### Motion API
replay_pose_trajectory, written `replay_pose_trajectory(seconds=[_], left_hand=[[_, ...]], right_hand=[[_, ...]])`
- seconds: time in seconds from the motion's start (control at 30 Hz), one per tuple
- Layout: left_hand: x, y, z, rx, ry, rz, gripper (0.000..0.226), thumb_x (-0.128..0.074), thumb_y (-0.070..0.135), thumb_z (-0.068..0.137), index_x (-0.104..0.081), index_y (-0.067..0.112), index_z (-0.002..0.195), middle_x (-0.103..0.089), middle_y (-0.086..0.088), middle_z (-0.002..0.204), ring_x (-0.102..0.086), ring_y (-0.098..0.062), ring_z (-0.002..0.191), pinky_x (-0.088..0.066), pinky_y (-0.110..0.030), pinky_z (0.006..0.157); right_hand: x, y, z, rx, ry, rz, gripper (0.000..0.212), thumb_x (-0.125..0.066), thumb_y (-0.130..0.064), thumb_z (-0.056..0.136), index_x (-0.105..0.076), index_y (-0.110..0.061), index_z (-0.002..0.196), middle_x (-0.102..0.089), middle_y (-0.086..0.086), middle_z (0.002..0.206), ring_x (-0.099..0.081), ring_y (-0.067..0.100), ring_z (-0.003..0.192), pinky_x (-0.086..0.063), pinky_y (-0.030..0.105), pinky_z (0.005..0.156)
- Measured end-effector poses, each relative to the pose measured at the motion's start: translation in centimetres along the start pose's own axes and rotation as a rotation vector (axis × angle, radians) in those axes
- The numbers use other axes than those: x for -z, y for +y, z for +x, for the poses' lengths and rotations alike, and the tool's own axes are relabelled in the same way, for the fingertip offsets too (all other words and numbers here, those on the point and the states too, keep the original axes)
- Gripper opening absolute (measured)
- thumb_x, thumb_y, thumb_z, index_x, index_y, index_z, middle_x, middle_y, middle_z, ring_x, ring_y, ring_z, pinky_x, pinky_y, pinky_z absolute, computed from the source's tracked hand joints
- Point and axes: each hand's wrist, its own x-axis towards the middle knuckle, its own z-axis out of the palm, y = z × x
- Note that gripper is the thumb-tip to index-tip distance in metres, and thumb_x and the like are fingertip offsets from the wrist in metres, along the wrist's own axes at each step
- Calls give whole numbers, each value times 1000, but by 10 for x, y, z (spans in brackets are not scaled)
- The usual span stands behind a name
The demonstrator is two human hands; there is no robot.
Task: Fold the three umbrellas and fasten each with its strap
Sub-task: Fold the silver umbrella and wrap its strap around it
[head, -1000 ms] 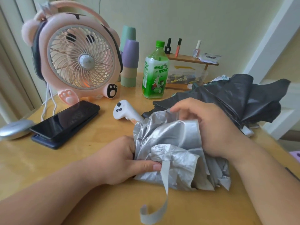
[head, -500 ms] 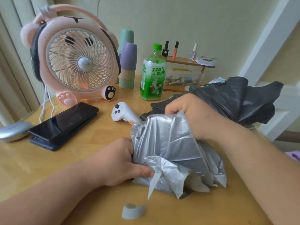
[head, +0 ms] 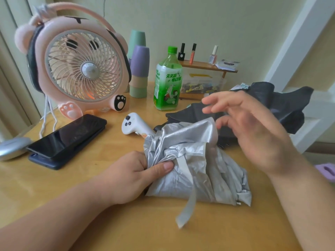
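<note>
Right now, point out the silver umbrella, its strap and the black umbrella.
silver umbrella (head: 190, 140): head view, on its crumpled canopy.
strap (head: 189, 207): head view, on the loose hanging length.
black umbrella (head: 288, 105): head view, on its dark canopy.

- We are looking at a wooden table (head: 87, 156) carrying everything.
- A silver umbrella (head: 190, 160) is lying against our left hand (head: 130, 176), its strap (head: 187, 205) trailing onto the wood.
- A black umbrella (head: 282, 105) is sprawling beyond our right hand (head: 253, 134).
- A white controller (head: 132, 124) is resting just beyond the left hand.
- A dark blue slab (head: 47, 163) is lying left of it.
- A pink fan (head: 81, 69), stacked cups (head: 139, 69) and a green bottle (head: 167, 82) are standing farther back.
</note>
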Motion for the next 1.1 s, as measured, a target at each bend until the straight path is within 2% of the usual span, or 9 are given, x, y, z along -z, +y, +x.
replay_pose_trajectory(seconds=[0.1,0.2,0.37,0.47,0.63,0.83,0.9,1.0,1.1], left_hand=[[0,-1,0,12,8,-6,45,-54,49,97,-65,31,57,-53,17,54,-44,-1,52,-38,-16,55],[0,-4,0,-14,11,7,49,-53,58,97,-65,24,64,-53,11,58,-45,-5,56,-40,-21,56],[0,-10,-2,-107,13,101,61,-51,67,93,-63,11,73,-61,-3,68,-52,-19,61,-48,-31,58],[2,-7,-4,-125,41,161,64,-56,75,86,-57,14,69,-55,0,66,-47,-16,60,-46,-33,56],[8,24,1,250,16,333,65,-78,81,53,-69,26,84,-67,9,68,-54,-3,59,-50,-22,61],[-7,43,14,456,318,283,58,-72,73,69,-60,17,77,-62,11,57,-53,-1,48,-42,-18,47],[-11,44,15,358,462,302,63,-76,70,67,-51,25,103,-65,15,96,-63,-2,85,-53,-26,73],[1,48,18,-129,497,544,84,-80,67,69,-42,32,136,-44,15,134,-42,-6,129,-34,-29,107],[14,55,28,-255,229,706,60,-61,79,67,-66,39,111,-52,17,132,-40,-12,129,-36,-47,107]], right_hand=[[1,-11,-14,-115,-125,-223,78,-80,-77,63,-53,-40,126,-60,-7,132,-60,22,120,-51,47,90],[-18,-11,-21,-340,-182,-287,114,-99,-47,55,-28,-62,143,-68,-15,120,-68,5,110,-56,29,91],[-44,9,-13,-262,135,29,59,-83,-3,80,-57,-33,124,-75,-6,82,-69,7,71,-54,18,67],[-50,23,-14,-274,215,157,48,-82,-6,80,-61,-25,118,-76,0,91,-71,8,84,-55,19,75],[-55,33,-21,-329,323,337,38,-66,2,93,-60,-19,124,-77,11,84,-72,20,84,-58,29,79],[-56,37,-22,-313,373,296,31,-69,-21,95,-68,-40,119,-52,48,90,-53,40,69,-44,34,72],[-57,39,-23,-301,357,308,31,-68,-26,94,-69,-43,120,-48,48,78,-48,47,61,-40,34,72],[-57,37,-26,-273,356,281,29,-67,-22,99,-68,-37,124,-44,33,61,-40,28,52,-39,23,60],[-59,34,-28,-244,349,281,32,-66,-28,94,-69,-44,121,-49,47,76,-42,46,56,-40,31,63]])
